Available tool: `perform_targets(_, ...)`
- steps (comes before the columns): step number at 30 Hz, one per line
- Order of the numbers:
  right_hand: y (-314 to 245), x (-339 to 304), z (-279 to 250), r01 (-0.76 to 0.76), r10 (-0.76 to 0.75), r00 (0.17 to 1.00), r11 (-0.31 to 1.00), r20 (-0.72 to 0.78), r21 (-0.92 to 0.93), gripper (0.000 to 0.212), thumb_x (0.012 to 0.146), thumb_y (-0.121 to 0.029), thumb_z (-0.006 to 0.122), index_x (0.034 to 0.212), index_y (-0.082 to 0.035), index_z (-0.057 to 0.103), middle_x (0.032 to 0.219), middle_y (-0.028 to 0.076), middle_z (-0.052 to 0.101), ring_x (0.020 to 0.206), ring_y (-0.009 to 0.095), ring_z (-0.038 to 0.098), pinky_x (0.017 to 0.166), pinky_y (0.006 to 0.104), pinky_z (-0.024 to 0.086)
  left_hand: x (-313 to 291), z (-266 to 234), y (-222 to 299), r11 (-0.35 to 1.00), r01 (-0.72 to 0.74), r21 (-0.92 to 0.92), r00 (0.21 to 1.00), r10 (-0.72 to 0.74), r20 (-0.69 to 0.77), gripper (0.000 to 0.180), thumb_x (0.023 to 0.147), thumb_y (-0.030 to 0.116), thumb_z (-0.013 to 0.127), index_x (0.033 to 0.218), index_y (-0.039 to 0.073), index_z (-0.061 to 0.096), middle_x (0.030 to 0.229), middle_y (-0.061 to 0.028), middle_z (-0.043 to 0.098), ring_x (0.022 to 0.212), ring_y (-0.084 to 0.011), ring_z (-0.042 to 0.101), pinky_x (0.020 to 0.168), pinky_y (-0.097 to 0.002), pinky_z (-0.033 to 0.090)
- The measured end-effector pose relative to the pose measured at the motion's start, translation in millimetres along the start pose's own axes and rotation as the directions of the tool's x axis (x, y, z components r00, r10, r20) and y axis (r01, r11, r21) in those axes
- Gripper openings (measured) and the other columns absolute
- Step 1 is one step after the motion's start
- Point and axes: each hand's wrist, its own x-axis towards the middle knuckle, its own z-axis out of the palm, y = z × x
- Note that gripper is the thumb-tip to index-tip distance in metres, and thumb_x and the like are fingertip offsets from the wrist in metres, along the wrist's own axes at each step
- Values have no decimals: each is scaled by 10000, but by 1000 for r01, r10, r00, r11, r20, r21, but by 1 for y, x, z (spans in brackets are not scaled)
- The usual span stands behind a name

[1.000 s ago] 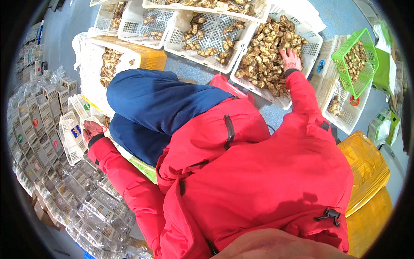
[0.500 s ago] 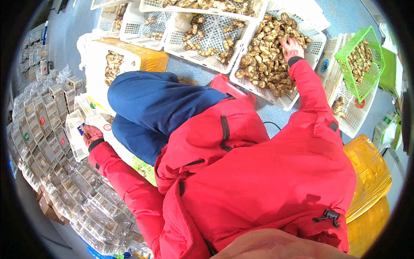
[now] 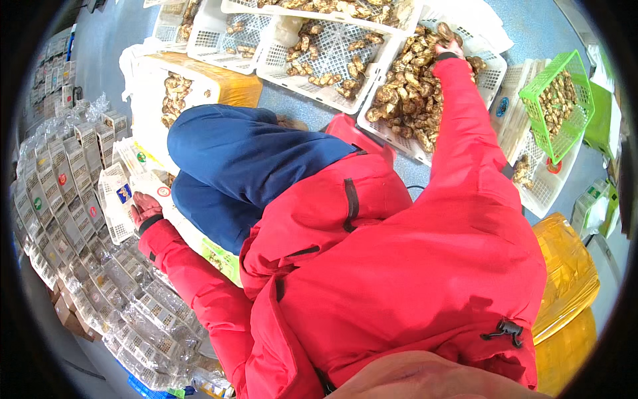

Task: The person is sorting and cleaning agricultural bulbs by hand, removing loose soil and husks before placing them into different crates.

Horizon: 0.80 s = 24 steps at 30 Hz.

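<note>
Seated worker, red jacket [image 3: 399, 266], blue trousers [image 3: 226, 143].

Right arm stretched out; bare right hand [image 3: 451, 48] at the far end of a heap of knobbly brown-and-tan mushrooms [image 3: 405, 90], in a broad white plastic lattice crate [image 3: 490, 78]. One piece sits right at the fingers; from here I cannot tell whether they are closed on it.

Bare left hand [image 3: 145, 209] palm up, fingers loosely curled and apart, nothing seen in it. Just beside it: a small white lattice box [image 3: 118, 223] with a blue label.

Progress, my reading: partway. Heaped crate has plenty left. Neighbouring shallow white crate [image 3: 335, 50] carries only scattered clusters, bare lattice between. More pieces in a bright green mesh basket [image 3: 575, 136] at right and a loose pile [image 3: 176, 96] on a white surface near the knee. Far left, rows of white boxes under clear plastic wrap [image 3: 76, 193]; contents unreadable from here, so finished count unknown.
</note>
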Motion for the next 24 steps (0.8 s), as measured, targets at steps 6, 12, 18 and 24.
perform_targets(6, -47, -22, 31, 448, -444, 894, 890, 68, -81, 488, 705, -279, 533, 1169, -193, 408, 1248, 169, 336, 1151, 311, 324, 940, 369, 301, 8, -7, 13, 1000, -25, -16, 999, 25, 34, 306, 800, 191, 438, 1007, -25, 504, 1015, -143, 552, 947, -264, 525, 788, -437, 431)
perform_targets(12, -6, -89, 2, 828, -820, 525, 431, 226, -358, 397, 737, -262, 509, 1113, -164, 427, 1181, 122, 385, 1108, 280, 356, 909, 407, 317, 14, -4, 6, 998, 8, -63, 997, -3, 81, 315, 794, 189, 447, 1032, -11, 499, 1027, -142, 546, 972, -264, 510, 791, -448, 423)
perform_targets(18, 101, -55, -40, 101, -226, 953, 868, -204, -487, 477, 688, -264, 573, 1133, -170, 428, 1114, 121, 429, 1018, 276, 423, 869, 347, 355, 7, -29, 34, 1000, -28, -13, 997, 29, 74, 332, 794, 200, 444, 1062, 8, 485, 1043, -135, 541, 974, -256, 513, 785, -436, 427)
perform_targets(24, -24, -141, -33, 724, -730, 659, 551, 180, -415, 424, 640, -170, 574, 1048, -101, 477, 1088, 116, 474, 1051, 268, 416, 900, 370, 328, 7, -38, 9, 999, 7, -43, 998, -4, 62, 326, 797, 181, 422, 1034, -34, 487, 1007, -149, 555, 957, -262, 521, 793, -438, 425)
